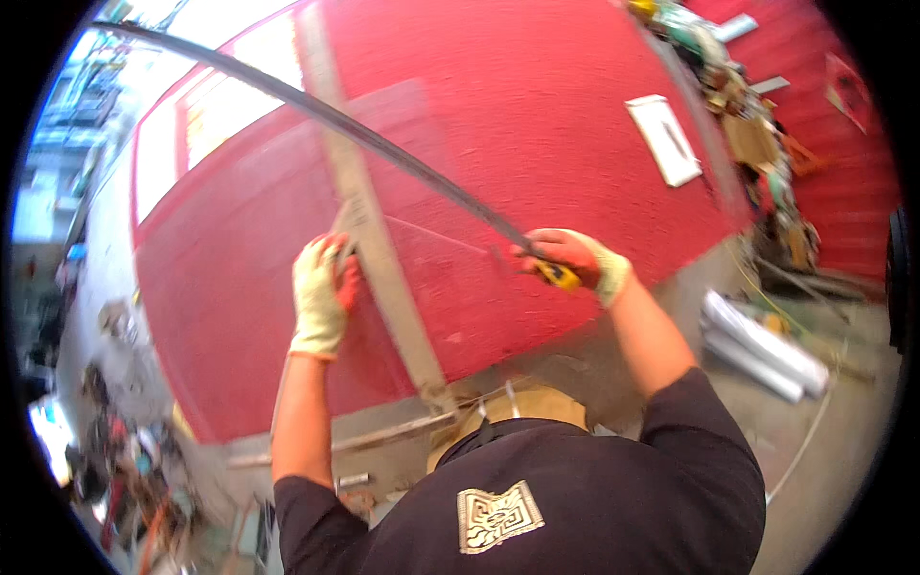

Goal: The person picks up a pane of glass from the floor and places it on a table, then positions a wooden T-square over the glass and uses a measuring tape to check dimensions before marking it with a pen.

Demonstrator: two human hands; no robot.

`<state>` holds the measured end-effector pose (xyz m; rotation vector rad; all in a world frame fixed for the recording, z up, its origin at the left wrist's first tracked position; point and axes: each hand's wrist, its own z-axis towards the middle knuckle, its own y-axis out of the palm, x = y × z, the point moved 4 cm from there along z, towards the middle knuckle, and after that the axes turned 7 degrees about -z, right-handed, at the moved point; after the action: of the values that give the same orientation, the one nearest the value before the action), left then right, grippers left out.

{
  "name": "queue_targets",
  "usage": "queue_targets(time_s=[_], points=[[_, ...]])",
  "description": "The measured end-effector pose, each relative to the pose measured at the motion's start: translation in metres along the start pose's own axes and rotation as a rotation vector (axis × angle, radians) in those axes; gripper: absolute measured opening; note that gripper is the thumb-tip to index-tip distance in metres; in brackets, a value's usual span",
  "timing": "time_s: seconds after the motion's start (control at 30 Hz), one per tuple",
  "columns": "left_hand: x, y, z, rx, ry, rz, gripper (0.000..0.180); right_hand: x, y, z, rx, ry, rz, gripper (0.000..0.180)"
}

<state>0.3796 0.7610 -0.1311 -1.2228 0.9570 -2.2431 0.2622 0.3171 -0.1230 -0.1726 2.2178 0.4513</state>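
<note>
Red flat panel point(537, 144) under two gloved hands.
Left hand point(321, 297) presses flat on the long grey straightedge point(369, 220); right hand point(575, 261) is clenched around a yellow-handled knife point(556, 274), blade pointing left.

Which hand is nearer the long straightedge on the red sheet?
Left. The left hand presses on the straightedge at its left edge. The right hand is off to its right, gripping a yellow-handled knife.

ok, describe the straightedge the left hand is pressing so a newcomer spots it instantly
Start at the big red sheet filling the middle of the view. A long, flat, pale strip, the straightedge, runs across it top to bottom, under the gloved left hand. Unlike the dark curved strip crossing it, it is straight, wide and light-coloured.
</note>
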Motion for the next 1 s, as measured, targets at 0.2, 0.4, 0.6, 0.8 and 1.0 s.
queue_targets(time_s=[0.2, 0.4, 0.6, 0.8, 1.0], points=[[-0.007, 0.022, 0.0, 0.06, -0.043, -0.283, 0.049, 0.03, -0.055, -0.002, 0.518, -0.032, -0.077, 0.048], [-0.009, 0.024, 0.01, 0.123, -0.112, -0.436, 0.042, 0.017, -0.095, -0.014, 0.954, 0.077, -0.873, 0.047], [0.006, 0.001, -0.005, 0.207, -0.192, -0.189, 0.04, 0.018, -0.158, -0.036, 0.879, -0.121, -0.958, 0.055], [0.013, -0.027, -0.071, 0.31, -0.379, -0.105, 0.04, -0.006, -0.339, -0.122, 1.434, 0.189, -1.294, 0.054], [0.01, -0.021, -0.113, 0.565, -0.926, -1.139, 0.04, 0.014, -0.462, -0.22, 1.462, 0.696, -1.22, 0.045]])
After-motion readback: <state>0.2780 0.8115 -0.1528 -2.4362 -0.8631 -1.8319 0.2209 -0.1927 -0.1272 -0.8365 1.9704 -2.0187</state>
